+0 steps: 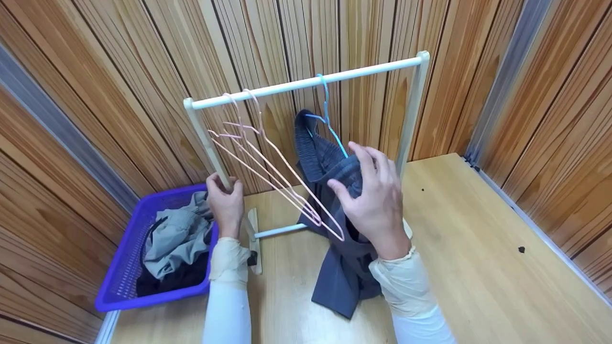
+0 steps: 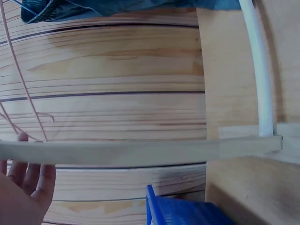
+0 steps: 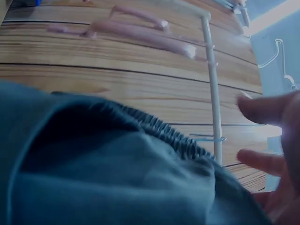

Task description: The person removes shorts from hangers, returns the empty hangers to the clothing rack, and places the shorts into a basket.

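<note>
We see the dark garment [image 1: 346,260] hanging on a blue hanger [image 1: 337,138] near the middle of the white top bar [image 1: 287,86], and the relation that counts is how it lies: its long axis runs across the bar rather than along it, slanting down toward the right hand [image 1: 375,200]. The near end of the waistband [image 1: 304,138] thus sits right at that hand, between thumb and fingers as we look from the head (whether skin meets fabric there we cannot tell; in the right wrist view the visible fingertips stand off it). The hand is spread, thumb well apart from the fingers, so we judge that it grips nothing. The left hand [image 1: 225,205] is farther from the garment, curled round the left post [image 1: 205,138], with pink hangers [image 1: 287,162] hanging in the space between; it appears to be steadying the post. Beside its wrist we find a purple basket [image 1: 153,298] holding grey cloth [image 1: 177,243]. For the waistband, the right is clearly the nearer hand.
</note>
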`<state>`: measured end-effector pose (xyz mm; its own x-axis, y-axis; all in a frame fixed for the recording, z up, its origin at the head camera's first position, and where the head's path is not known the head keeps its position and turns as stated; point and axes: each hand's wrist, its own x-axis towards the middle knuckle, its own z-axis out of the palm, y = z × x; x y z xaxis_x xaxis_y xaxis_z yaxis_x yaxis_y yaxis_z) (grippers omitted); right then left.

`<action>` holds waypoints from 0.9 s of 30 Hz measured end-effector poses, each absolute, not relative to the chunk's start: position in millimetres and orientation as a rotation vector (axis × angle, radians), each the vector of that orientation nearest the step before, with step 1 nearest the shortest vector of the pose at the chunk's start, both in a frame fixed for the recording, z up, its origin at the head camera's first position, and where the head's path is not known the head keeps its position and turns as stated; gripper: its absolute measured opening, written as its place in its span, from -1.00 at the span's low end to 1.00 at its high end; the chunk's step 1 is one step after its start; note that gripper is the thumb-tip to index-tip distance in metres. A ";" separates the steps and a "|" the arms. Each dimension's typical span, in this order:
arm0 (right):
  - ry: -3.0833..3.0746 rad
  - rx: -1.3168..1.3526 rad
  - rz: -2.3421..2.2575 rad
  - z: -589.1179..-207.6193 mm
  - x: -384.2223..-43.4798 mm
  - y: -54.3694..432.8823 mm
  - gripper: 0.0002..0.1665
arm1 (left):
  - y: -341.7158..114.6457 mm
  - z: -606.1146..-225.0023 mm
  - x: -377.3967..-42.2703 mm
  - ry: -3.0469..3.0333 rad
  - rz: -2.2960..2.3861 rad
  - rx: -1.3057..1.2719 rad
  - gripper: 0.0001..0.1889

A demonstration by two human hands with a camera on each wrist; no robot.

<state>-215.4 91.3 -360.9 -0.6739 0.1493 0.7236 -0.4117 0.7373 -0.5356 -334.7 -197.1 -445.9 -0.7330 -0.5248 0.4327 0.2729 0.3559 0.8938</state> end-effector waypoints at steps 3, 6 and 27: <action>-2.276 0.111 0.933 -363.6 -215.2 93.8 -0.02 | -195.4 -446.6 -342.9 -1.912 -1.430 0.229 -0.69; -2.367 0.035 0.956 -365.0 -215.5 95.3 0.02 | -193.2 -447.2 -350.4 -1.889 -1.434 0.217 -0.72; -2.453 0.057 0.773 -381.5 -225.7 105.0 -0.46 | -195.7 -445.5 -360.5 -1.963 -1.425 0.295 -0.39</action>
